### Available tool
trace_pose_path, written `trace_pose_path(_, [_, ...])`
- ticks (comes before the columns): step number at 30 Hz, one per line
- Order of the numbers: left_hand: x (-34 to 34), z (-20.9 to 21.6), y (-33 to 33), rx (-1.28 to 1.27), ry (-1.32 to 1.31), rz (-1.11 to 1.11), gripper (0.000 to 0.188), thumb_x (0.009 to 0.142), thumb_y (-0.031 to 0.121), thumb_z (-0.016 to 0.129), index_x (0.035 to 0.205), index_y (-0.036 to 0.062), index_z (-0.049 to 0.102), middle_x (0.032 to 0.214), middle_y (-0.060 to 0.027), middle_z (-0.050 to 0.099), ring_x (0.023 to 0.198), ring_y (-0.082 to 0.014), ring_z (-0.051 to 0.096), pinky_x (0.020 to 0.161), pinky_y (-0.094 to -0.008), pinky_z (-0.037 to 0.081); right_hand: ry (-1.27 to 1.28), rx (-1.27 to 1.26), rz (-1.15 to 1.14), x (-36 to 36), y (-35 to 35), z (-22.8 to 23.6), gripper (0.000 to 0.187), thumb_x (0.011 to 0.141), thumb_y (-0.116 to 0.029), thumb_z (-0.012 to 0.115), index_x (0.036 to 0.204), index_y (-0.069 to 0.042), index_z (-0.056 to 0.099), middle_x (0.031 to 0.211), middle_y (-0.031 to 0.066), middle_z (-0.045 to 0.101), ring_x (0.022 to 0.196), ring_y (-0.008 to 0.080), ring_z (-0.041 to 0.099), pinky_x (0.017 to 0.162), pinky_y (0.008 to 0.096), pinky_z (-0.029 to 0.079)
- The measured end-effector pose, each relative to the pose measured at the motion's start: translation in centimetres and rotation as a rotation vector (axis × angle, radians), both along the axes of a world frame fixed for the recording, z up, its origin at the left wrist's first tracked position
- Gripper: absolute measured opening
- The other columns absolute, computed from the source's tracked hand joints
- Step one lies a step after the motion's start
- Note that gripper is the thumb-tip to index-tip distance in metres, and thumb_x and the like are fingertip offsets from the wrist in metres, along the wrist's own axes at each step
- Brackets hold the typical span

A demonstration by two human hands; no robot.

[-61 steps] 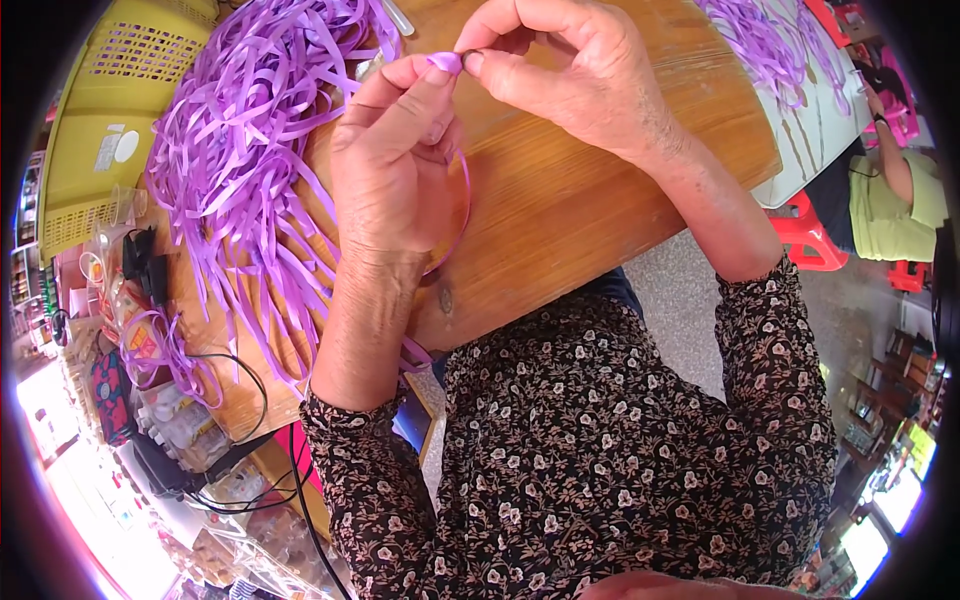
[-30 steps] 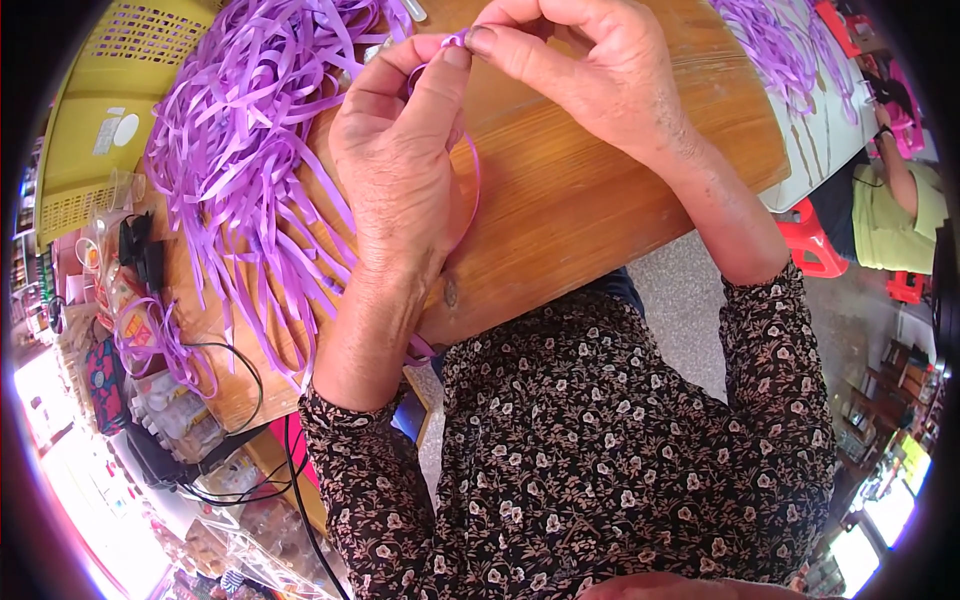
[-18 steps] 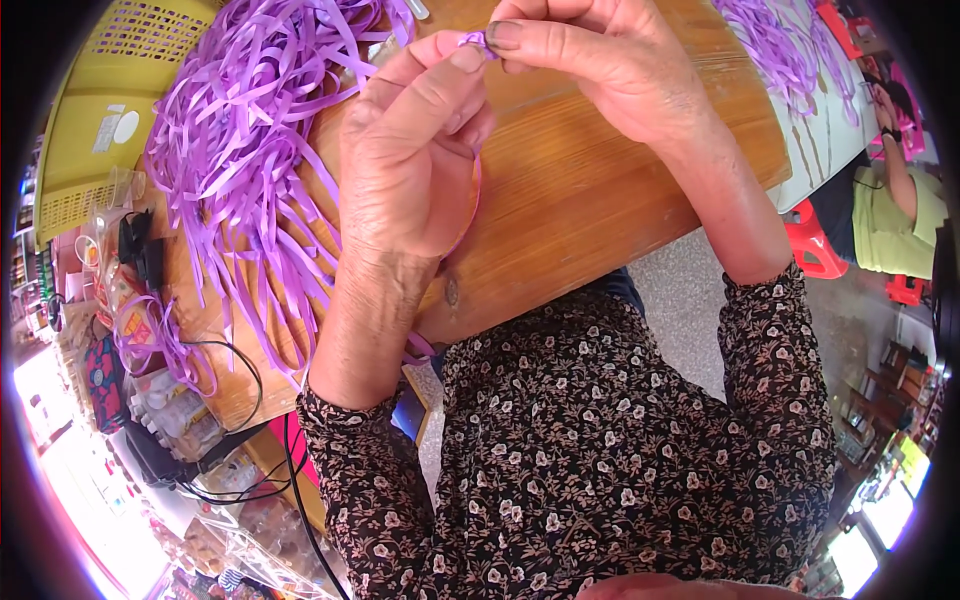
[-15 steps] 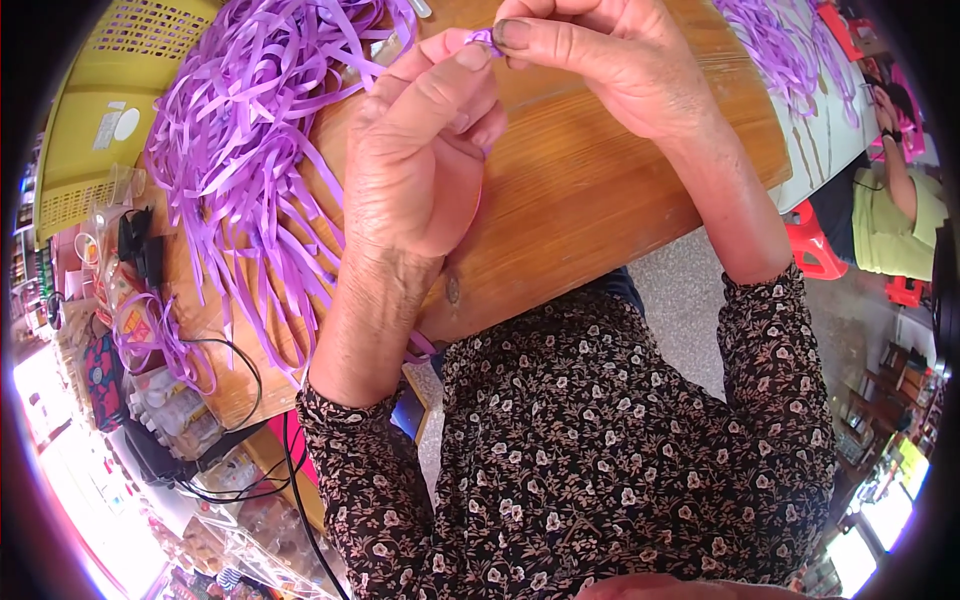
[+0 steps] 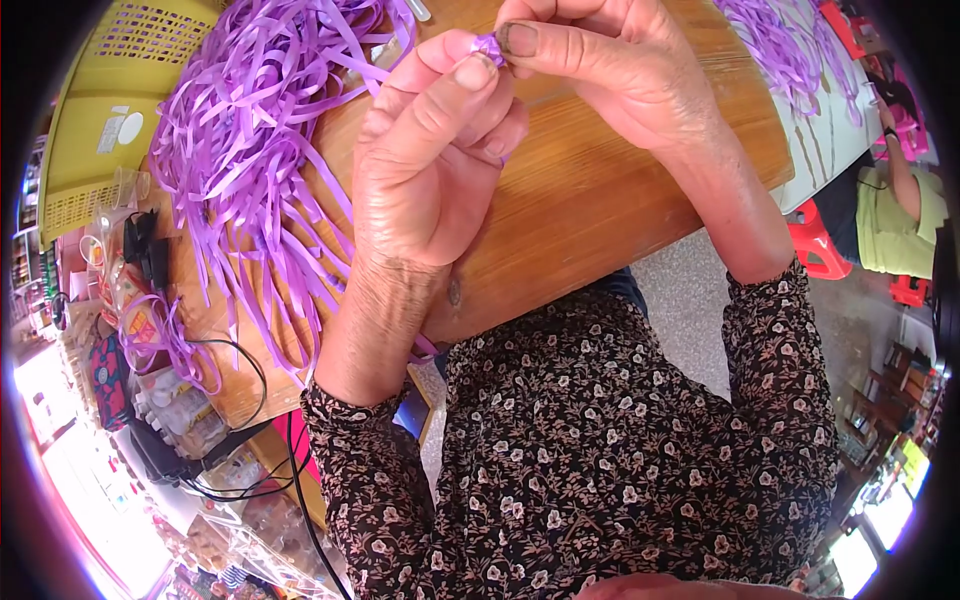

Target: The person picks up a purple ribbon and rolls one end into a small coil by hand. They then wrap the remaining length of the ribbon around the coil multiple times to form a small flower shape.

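Both hands, left hand [image 5: 430,170] and right hand [image 5: 610,70], pinch a small folded piece of purple plastic ribbon [image 5: 489,46] at 12 o'clock, held above the wooden surface [image 5: 590,210]; loose purple ribbon strips [image 5: 250,150] heap at 10 o'clock within reach.

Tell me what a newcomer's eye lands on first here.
First, the two hands meeting at top centre: the left hand and right hand pinch a small purple ribbon piece between their fingertips. Next, the heap of purple ribbon strips sprawling over the wooden table, upper left.
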State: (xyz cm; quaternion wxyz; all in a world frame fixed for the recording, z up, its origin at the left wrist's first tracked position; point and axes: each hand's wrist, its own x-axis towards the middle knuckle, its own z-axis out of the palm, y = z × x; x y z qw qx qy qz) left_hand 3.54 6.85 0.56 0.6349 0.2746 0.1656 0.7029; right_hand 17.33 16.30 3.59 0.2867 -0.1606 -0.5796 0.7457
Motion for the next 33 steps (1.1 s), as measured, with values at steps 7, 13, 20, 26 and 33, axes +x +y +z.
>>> trace_pose_path(7, [1.1,1.2,0.1,-0.131,0.234,0.254,0.003,0.088,0.01,0.056,0.087,0.007,0.054,0.061,0.008,0.036,0.055,-0.0053,0.028,0.052,-0.0217,0.025,-0.023,0.241,-0.067,0.3,0.2,0.5,0.007,0.084,-0.006,0.062,0.088,0.0,0.062,0.085,0.0029,0.063,0.08,0.009,0.058,0.073,0.021,0.046])
trace_pose_path(13, [0.7,0.6,-0.1,-0.102,0.143,0.202,0.003,0.089,0.01,0.055,0.088,0.0074,0.055,0.06,0.0079,0.034,0.054,-0.0056,0.028,0.051,-0.0217,0.024,0.422,0.992,-0.245,-1.5,1.5,-1.4,0.009,0.082,-0.004,0.063,0.09,0.0,0.062,0.085,0.0038,0.063,0.081,0.0086,0.058,0.072,0.0222,0.046])
trace_pose_path(20, [0.7,0.3,-0.4,-0.104,0.037,0.166,0.009,0.086,0.01,0.061,0.094,0.0058,0.062,0.061,0.009,0.042,0.052,-0.0042,0.03,0.05,-0.0207,0.025,0.618,1.228,-0.393,-1.9,1.0,-0.7,0.014,0.077,0.003,0.064,0.09,-0.001,0.062,0.086,0.008,0.062,0.079,0.018,0.061,0.069,0.0251,0.047])
trace_pose_path(26, [0.5,0.1,-0.3,-0.1,0.061,0.195,0.011,0.085,0.01,0.062,0.094,0.0048,0.062,0.065,0.0065,0.05,0.054,-0.0041,0.034,0.051,-0.0207,0.028,0.042,0.853,-0.346,-0.4,-0.6,1.1,0.014,0.077,0.005,0.062,0.09,0.0,0.063,0.086,0.0098,0.062,0.078,0.0198,0.061,0.068,0.0254,0.047])
trace_pose_path(33, [0.6,0.4,-0.6,-0.101,0.117,0.273,0.011,0.085,0.01,0.062,0.094,0.0036,0.062,0.066,0.0054,0.05,0.054,-0.0047,0.036,0.052,-0.0212,0.03,0.407,0.806,-0.059,-0.2,0.4,0.2,0.017,0.079,0.006,0.059,0.096,0.003,0.064,0.09,0.0111,0.063,0.083,0.019,0.061,0.071,0.0257,0.047])
